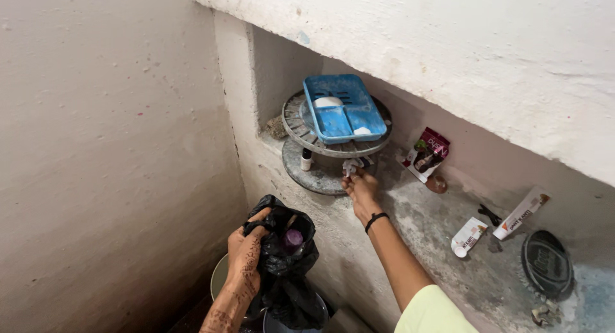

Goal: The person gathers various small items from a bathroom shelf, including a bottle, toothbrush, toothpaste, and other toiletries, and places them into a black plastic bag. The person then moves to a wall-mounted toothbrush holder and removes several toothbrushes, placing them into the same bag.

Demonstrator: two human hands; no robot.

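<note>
My left hand (245, 261), marked with henna, grips the rim of a black plastic bag (286, 269) and holds it open below the shelf. Something purple and round (293, 239) shows inside the bag. My right hand (362, 187), with a black band on the wrist, reaches onto the concrete shelf (410, 218) and pinches a small white wrapper or sachet (350, 167) at the lower tier of a round grey two-tier rack (298, 121). A blue soap tray (346, 109) with pieces of white soap lies on the rack's upper tier.
A small dark-capped bottle (307, 159) stands under the rack. Along the shelf lie a dark red sachet (428, 154), two white tubes (469, 235) (522, 212), a black hair clip (491, 215) and a round dark lid (546, 264). A wall closes the left; a bucket rim (219, 276) sits below.
</note>
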